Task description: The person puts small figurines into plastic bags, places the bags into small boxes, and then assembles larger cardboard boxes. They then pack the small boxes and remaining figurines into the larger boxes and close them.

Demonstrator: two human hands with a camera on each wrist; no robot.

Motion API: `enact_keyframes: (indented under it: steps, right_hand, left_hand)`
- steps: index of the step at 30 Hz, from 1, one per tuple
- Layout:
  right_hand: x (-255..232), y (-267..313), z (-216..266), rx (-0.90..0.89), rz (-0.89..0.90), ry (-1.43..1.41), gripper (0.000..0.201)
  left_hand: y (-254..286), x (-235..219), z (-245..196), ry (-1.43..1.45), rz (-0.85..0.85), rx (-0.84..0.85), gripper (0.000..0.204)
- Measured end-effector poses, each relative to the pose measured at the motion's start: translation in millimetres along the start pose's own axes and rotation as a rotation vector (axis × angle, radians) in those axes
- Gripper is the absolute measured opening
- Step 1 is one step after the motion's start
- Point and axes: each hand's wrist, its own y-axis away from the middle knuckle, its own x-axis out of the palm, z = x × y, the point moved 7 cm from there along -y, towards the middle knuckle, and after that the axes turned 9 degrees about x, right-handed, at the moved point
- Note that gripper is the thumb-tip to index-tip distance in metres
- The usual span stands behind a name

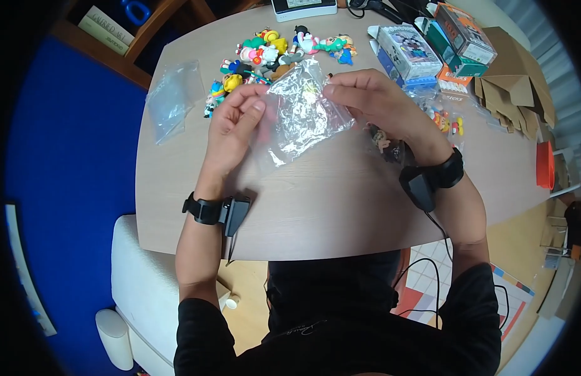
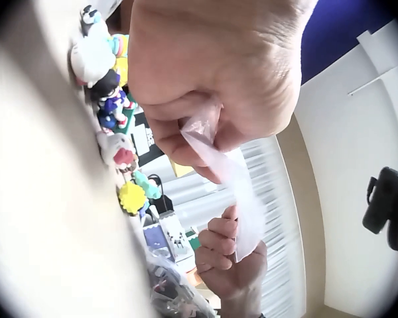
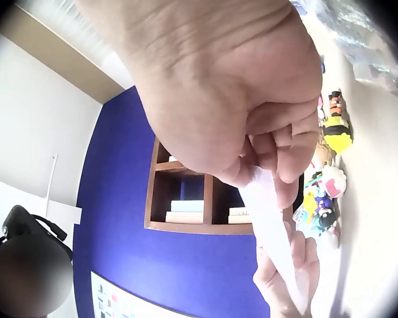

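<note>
head cam — ur left hand [image 1: 232, 128] & right hand [image 1: 385, 105] each pinch a side of the clear bag [image 1: 305, 111], prob. to keep it spread btwn them, held up over the table [image 1: 303, 210] — near the toy figs. [image 1: 261, 55]

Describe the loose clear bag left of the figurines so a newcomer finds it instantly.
Start at the table, person's left edge. Left of the heap of colourful figurines lies a flat, see-through plastic bag. No hand touches it, unlike the shiny bag held between the left hand and right hand.
</note>
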Motion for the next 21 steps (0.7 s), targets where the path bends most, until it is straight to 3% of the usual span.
enact_keyframes:
  steps: [2,5,7,10,13,16,21]
  right_hand:
    - [-0.7,-0.4,1.4,0.012,-0.019,-0.002,0.021]
    - [-1.0,-3.5,0.2,-0.005,-0.077,-0.119,0.017]
    - [6.7,-3.9,-2.0,0.017,-0.109,-0.255,0.016]
    - [25.5,-0.6,-3.0,0.024,-0.075,-0.242,0.014]
    - [38.7,-0.8,-7.9,0.052,0.09,-0.175,0.014]
    - [45.8,0.2,-10.8,0.118,0.177,-0.181,0.014]
    - [49.3,4.2,-8.8,0.154,0.212,-0.231,0.011]
  left_hand:
    - [0.2,-1.6,-14.4,-0.221,-0.182,0.239,0.022]
    - [9.7,-19.1,-39.0,-0.264,-0.365,0.361,0.02]
    - [14.3,-4.2,-39.8,-0.246,-0.154,0.282,0.015]
    - [24.9,31.5,-23.8,-0.233,0.147,0.114,0.006]
    - [32.3,55.1,-8.4,0.208,0.208,-0.007,0.005]
    - [35.1,55.9,-5.5,0.209,0.268,-0.061,0.004]
    - [36.2,50.3,5.8,0.35,0.219,-0.113,0.006]
